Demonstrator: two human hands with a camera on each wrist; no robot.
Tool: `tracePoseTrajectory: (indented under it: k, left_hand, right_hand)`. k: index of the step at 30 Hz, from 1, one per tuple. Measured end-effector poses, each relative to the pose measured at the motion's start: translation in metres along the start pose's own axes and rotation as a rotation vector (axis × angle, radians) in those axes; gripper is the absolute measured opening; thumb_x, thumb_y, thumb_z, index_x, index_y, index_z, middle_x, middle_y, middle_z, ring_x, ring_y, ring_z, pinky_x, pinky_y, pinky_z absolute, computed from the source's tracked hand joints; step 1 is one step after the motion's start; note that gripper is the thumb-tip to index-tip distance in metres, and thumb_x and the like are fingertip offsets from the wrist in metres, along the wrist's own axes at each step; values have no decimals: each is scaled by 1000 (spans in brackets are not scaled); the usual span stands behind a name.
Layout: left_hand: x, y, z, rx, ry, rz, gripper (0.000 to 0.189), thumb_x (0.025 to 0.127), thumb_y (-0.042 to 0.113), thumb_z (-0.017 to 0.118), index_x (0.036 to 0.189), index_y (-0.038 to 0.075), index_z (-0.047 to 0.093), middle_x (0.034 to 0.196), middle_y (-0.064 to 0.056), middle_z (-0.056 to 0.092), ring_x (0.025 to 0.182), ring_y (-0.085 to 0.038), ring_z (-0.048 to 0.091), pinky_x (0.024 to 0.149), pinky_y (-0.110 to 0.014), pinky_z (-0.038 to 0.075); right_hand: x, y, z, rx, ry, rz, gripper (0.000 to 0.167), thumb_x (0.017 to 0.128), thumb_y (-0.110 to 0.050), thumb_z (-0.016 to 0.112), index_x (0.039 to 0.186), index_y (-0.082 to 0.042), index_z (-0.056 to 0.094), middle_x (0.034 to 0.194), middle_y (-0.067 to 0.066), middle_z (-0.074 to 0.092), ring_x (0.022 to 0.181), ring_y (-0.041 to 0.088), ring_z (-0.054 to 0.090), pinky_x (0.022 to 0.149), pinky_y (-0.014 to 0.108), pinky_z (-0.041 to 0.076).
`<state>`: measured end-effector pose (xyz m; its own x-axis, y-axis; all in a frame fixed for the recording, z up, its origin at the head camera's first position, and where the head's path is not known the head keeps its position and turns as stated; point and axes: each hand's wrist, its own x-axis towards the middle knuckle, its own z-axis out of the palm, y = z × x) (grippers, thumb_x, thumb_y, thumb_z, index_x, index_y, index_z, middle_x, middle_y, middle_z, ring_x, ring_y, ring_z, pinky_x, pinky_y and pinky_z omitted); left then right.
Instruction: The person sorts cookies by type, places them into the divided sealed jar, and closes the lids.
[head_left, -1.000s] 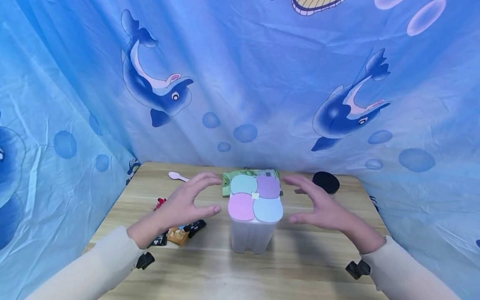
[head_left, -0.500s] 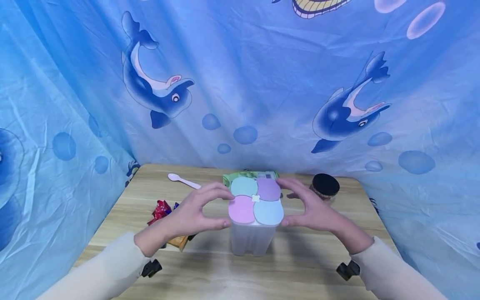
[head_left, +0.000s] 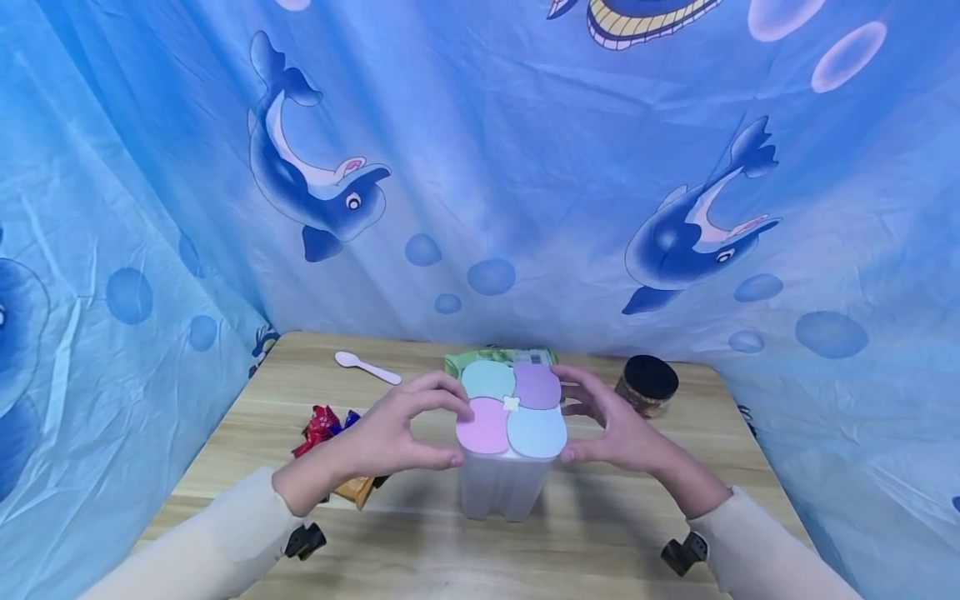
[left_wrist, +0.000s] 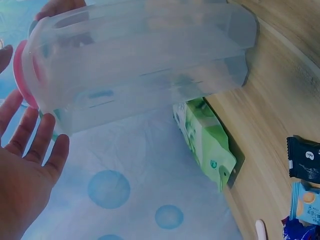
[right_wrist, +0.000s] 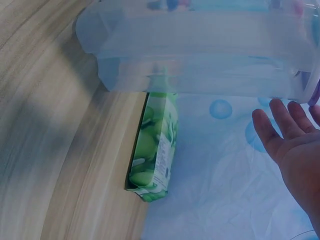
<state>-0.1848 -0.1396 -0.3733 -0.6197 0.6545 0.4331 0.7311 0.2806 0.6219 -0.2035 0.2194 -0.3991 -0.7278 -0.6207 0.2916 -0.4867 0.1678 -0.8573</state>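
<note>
A tall translucent storage container [head_left: 502, 487] stands upright on the table. Its lid [head_left: 483, 429] has petal-shaped flaps in mint, purple, pink and light blue round a small white flower. My left hand [head_left: 393, 429] is at the lid's left side, forefinger over the pink flap and thumb near the front rim. In the left wrist view, the fingers of that hand [left_wrist: 22, 172] reach toward the rim, fairly straight. My right hand [head_left: 622, 425] spans the lid's right side, forefinger by the purple flap, thumb at the front corner. Its extended fingers [right_wrist: 287, 122] come up to the rim.
Behind the container lies a green packet [right_wrist: 152, 145]. A dark-lidded jar [head_left: 648, 387] stands at the back right, a white spoon [head_left: 367, 368] at the back left. Red [head_left: 318, 429] and orange [head_left: 356, 490] wrapped snacks lie under my left arm, with a black packet [left_wrist: 304, 157] nearby.
Both hands have moved inward from either side to the lid's edges. The container keeps its place. The spoon and red wrappers now show more fully, and the jar's side has come into view.
</note>
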Motion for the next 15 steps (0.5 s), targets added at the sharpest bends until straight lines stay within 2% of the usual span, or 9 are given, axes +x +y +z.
tracePoseTrajectory:
  k: [5, 10, 15]
  left_hand:
    - [1, -2, 2, 0, 9, 16, 35, 83, 27, 87, 115, 29, 72, 125, 8, 59, 116, -13, 57, 99, -40, 49]
    - [1, -2, 5, -1, 32, -21, 34, 84, 26, 87, 113, 32, 71, 123, 12, 59, 116, -12, 57, 99, -39, 49]
    - [2, -2, 9, -14, 53, -12, 35, 82, 26, 88, 113, 31, 71, 122, 10, 59, 115, -13, 57, 99, -39, 50]
  right_hand:
    - [0, -1, 0, -3, 1, 5, 104, 77, -12, 90, 159, -4, 27, 160, 17, 37, 136, 36, 52, 108, 46, 49]
    - [1, -5, 0, -8, 1, 9, 104, 78, -13, 90, 160, -5, 27, 161, 16, 36, 137, 34, 51, 107, 50, 49]
    - [0, -4, 1, -8, 4, 21, 103, 78, -16, 91, 160, -8, 28, 161, 14, 36, 137, 34, 51, 107, 46, 50]
